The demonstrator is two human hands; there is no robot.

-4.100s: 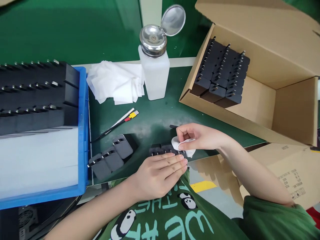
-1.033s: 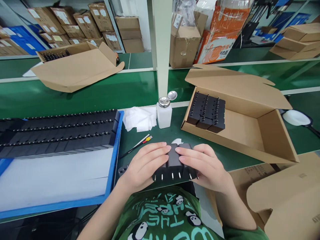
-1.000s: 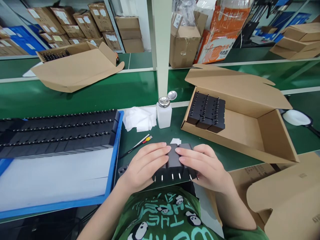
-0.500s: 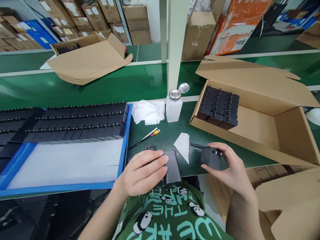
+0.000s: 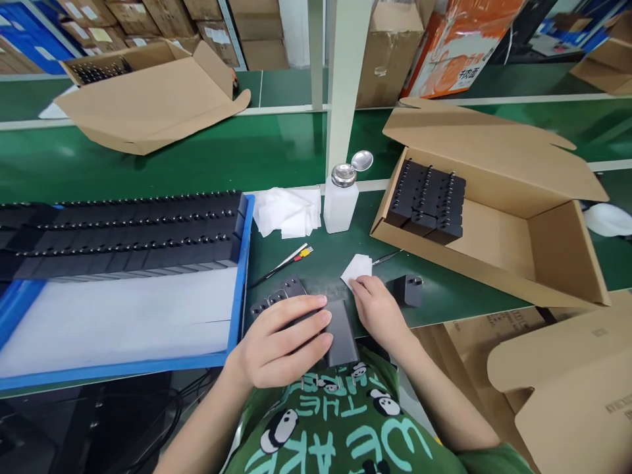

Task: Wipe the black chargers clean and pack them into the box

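My left hand (image 5: 284,339) is wrapped over a smooth dark grey block (image 5: 342,332) near the table's front edge, its fingertips on the upper face. Partly hidden behind that hand lie black pieces with round pins (image 5: 279,295). My right hand (image 5: 379,313) has its fingers pinched on the lower edge of a small white wipe (image 5: 357,266). Just right of it, apart from the fingers, a black block with shiny metal pins (image 5: 409,291) rests on the green table. A thin dark tool (image 5: 388,257) pokes out behind the wipe.
At left, a blue-edged tray (image 5: 241,263) holds rows of black pinned blocks. White cloths (image 5: 288,212), a pump bottle (image 5: 341,205) and a cable with coloured plugs (image 5: 284,264) lie centrally. An open carton (image 5: 567,253) at right contains black blocks. A post (image 5: 344,85) rises behind.
My right hand has let go of the black pinned block, now on the table, and moved left to the white wipe. The left hand keeps its grip. The camera view has shifted slightly.
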